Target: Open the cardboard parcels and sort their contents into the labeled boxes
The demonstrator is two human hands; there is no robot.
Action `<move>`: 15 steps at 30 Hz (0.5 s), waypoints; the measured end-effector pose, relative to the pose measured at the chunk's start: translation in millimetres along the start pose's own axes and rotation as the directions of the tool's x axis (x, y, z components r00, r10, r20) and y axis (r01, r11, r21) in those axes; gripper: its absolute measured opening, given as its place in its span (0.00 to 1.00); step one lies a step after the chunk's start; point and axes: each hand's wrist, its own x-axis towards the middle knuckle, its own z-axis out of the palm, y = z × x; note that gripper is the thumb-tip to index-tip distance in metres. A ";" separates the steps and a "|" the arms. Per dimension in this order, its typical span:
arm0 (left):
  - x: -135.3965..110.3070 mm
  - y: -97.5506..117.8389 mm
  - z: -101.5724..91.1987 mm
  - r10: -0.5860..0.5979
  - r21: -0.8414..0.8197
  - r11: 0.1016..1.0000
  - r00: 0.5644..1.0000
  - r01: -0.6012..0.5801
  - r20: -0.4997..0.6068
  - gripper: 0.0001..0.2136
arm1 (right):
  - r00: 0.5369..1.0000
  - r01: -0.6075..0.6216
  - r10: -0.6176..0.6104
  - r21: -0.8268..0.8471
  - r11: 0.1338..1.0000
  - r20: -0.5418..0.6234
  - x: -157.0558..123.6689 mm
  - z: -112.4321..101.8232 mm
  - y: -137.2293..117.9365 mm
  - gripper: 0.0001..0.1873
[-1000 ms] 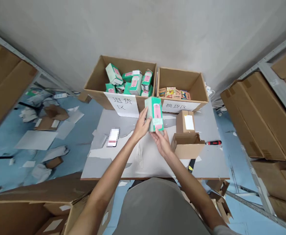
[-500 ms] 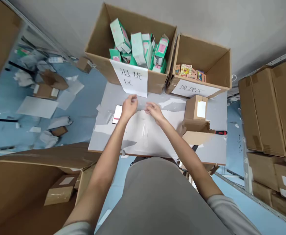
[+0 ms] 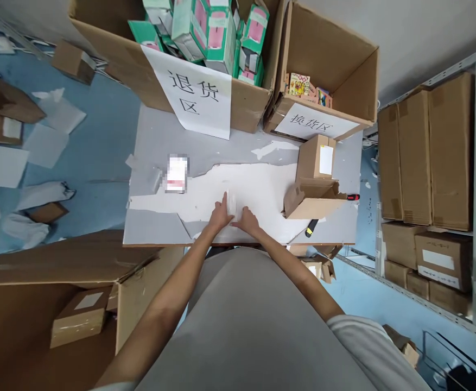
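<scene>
My left hand (image 3: 220, 215) is low over the front of the table, its index finger stretched forward and thumb apart. It lies along the left side of a small whitish, shiny patch (image 3: 232, 203) on the table's white surface; I cannot tell whether it is tape or film, or whether the fingers touch it. To the right of the patch is my right hand (image 3: 247, 221), thumb and fingers apart, with nothing visible in it. The thumbs point towards each other. A phone (image 3: 176, 174) with a lit, blurred screen lies left of the hands.
Behind stand a large carton (image 3: 111, 65) of green-and-pink boxes and a carton (image 3: 331, 32) with small colourful packs. On the right are a closed small box (image 3: 313, 157), an open box (image 3: 315, 207) and a yellow-and-black tool (image 3: 311, 228). A big open carton (image 3: 144, 296) stands front left.
Both hands have moved down and back towards my body, from near the paper sign to the table's front. The view has tilted and shifted.
</scene>
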 end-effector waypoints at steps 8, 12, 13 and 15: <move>17.8 8.8 -3.3 0.189 0.095 0.977 0.982 -0.191 0.031 0.28 | 0.977 0.180 -0.200 -0.215 0.960 -0.075 12.7 7.6 -6.8 0.34; 4.8 11.9 6.8 0.186 0.072 0.980 0.982 -0.183 -0.030 0.20 | 0.972 0.204 -0.218 -0.158 0.966 -0.082 18.7 2.3 -8.7 0.23; 1.4 13.4 9.1 0.179 0.065 0.982 0.983 -0.175 -0.046 0.20 | 0.972 0.207 -0.220 -0.144 0.968 -0.081 18.5 2.4 -9.1 0.23; -4.1 17.5 11.8 0.167 0.052 0.985 0.983 -0.164 -0.073 0.20 | 0.972 0.212 -0.222 -0.112 0.971 -0.083 16.0 2.3 -9.4 0.23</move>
